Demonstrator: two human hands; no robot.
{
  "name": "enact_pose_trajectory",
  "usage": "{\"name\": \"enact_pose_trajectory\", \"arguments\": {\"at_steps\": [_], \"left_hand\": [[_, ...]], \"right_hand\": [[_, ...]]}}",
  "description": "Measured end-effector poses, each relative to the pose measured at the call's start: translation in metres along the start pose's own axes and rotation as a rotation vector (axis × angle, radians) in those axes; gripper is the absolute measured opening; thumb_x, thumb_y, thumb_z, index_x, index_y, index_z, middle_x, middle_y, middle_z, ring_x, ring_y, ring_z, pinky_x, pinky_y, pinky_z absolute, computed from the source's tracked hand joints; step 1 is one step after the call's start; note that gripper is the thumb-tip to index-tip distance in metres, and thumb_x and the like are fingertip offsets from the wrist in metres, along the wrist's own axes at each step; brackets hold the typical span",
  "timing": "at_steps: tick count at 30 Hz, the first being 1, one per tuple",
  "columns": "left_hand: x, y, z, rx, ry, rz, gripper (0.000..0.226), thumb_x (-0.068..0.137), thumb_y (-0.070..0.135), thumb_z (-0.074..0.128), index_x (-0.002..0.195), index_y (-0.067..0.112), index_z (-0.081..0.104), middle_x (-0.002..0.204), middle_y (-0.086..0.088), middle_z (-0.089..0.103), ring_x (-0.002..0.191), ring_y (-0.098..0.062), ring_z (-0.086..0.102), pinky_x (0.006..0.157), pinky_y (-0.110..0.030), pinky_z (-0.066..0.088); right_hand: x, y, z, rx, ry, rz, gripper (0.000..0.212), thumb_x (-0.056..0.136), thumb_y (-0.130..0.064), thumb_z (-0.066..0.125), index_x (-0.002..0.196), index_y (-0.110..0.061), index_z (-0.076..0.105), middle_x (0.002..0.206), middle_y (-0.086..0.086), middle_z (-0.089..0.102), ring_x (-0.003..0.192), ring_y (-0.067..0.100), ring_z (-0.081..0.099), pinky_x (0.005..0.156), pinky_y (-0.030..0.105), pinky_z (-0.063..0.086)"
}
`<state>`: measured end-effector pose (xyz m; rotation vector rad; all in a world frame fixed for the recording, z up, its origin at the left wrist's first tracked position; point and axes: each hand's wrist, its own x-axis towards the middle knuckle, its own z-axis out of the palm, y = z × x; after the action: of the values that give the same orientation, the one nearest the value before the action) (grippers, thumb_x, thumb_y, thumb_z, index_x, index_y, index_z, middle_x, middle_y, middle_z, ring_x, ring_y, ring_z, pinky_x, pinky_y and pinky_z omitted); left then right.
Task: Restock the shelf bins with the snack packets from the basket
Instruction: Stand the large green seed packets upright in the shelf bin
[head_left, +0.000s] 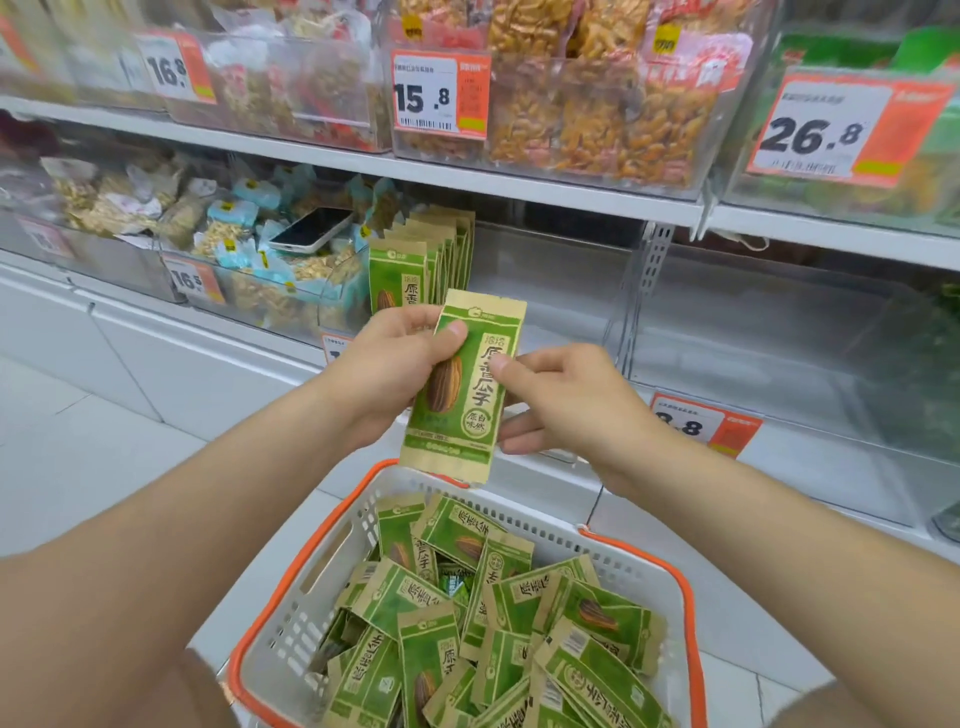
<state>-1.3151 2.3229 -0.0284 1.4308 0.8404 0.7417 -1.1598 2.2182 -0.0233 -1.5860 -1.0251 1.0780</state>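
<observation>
At frame centre, above the basket (670, 571), the left hand (395, 364) pinched a snack packet (462, 384) near its top and the right hand (566, 405) pinched its right edge, likely squaring it for the shelf bin (545, 280) behind. It stood nearly upright, long axis vertical, top leaning slightly right.

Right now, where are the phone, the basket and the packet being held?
phone (311, 228), head view, on its dark screen.
basket (550, 522), head view, on its white far wall.
held packet (467, 410), head view, on its green front.
</observation>
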Motion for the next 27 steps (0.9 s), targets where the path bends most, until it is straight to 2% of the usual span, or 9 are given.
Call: {"name": "enact_pose_trajectory", "arguments": {"at_steps": [2,7,12,15,17,18,20,23,27], "left_hand": [[0.003,0.001,0.001,-0.043,0.040,0.026,0.024,0.109,0.016,0.054,0.126,0.004,0.066,0.113,-0.015,0.078,0.107,-0.032,0.075,0.090,-0.045,0.061],[0.016,0.009,-0.009,-0.035,0.108,0.056,0.023,0.109,0.019,0.056,0.126,0.009,0.066,0.109,-0.011,0.079,0.099,-0.028,0.078,0.081,-0.040,0.065],[0.038,0.021,-0.025,0.052,0.151,0.046,0.039,0.111,0.040,0.049,0.118,0.009,0.071,0.104,-0.007,0.080,0.096,-0.024,0.078,0.084,-0.041,0.063],[0.056,0.025,-0.039,0.298,0.355,0.084,0.046,0.106,0.042,0.044,0.104,0.004,0.070,0.096,-0.001,0.073,0.088,-0.020,0.069,0.082,-0.035,0.052],[0.063,0.025,-0.051,0.510,0.456,0.126,0.024,0.095,0.020,0.050,0.106,0.010,0.068,0.104,-0.002,0.070,0.097,-0.022,0.064,0.088,-0.037,0.053],[0.064,0.024,-0.056,0.617,0.461,0.125,0.026,0.092,0.009,0.051,0.112,0.013,0.067,0.110,-0.003,0.069,0.104,-0.024,0.064,0.092,-0.039,0.054],[0.066,0.021,-0.066,0.837,0.439,0.165,0.038,0.087,-0.002,0.054,0.120,0.013,0.062,0.115,-0.008,0.068,0.111,-0.029,0.062,0.096,-0.045,0.054],[0.073,0.017,-0.073,1.114,0.478,0.215,0.043,0.082,0.000,0.061,0.123,0.013,0.056,0.118,-0.009,0.066,0.116,-0.038,0.060,0.095,-0.052,0.050],[0.078,0.017,-0.076,1.226,0.525,0.209,0.037,0.084,0.001,0.063,0.116,0.013,0.048,0.110,-0.010,0.064,0.112,-0.041,0.055,0.091,-0.053,0.044]], "right_hand": [[0.006,0.000,0.001,0.033,0.020,-0.021,0.035,0.101,-0.035,0.067,0.112,-0.002,0.072,0.093,0.011,0.080,0.079,0.032,0.079,0.078,0.046,0.066],[0.029,-0.007,0.005,0.153,-0.018,-0.077,0.032,0.098,-0.031,0.071,0.110,-0.002,0.076,0.097,0.011,0.080,0.088,0.030,0.079,0.082,0.040,0.065],[0.059,-0.025,0.018,0.142,0.156,-0.241,0.022,0.095,-0.018,0.076,0.104,0.001,0.074,0.083,0.012,0.079,0.074,0.024,0.078,0.066,0.033,0.064],[0.086,-0.033,0.021,-0.008,0.379,-0.487,0.012,0.089,-0.026,0.081,0.090,-0.016,0.075,0.077,0.004,0.079,0.070,0.024,0.077,0.068,0.045,0.065],[0.104,-0.033,0.023,-0.132,0.439,-0.590,0.011,0.087,-0.033,0.079,0.085,-0.024,0.071,0.077,-0.004,0.077,0.072,0.021,0.076,0.072,0.047,0.063],[0.113,-0.031,0.024,-0.225,0.445,-0.608,0.011,0.087,-0.034,0.077,0.084,-0.026,0.069,0.079,-0.007,0.076,0.076,0.021,0.075,0.076,0.047,0.061],[0.125,-0.024,0.028,-0.451,0.418,-0.585,0.012,0.090,-0.033,0.075,0.087,-0.025,0.066,0.085,-0.010,0.072,0.087,0.023,0.068,0.085,0.036,0.051],[0.139,-0.015,0.039,-0.616,0.337,-0.452,0.014,0.095,-0.026,0.073,0.091,-0.016,0.064,0.090,-0.004,0.067,0.095,0.021,0.053,0.073,0.029,0.029],[0.163,-0.006,0.056,-0.609,0.288,-0.344,0.017,0.094,-0.022,0.074,0.089,-0.012,0.061,0.087,0.002,0.065,0.094,0.026,0.055,0.069,0.031,0.032]]}}
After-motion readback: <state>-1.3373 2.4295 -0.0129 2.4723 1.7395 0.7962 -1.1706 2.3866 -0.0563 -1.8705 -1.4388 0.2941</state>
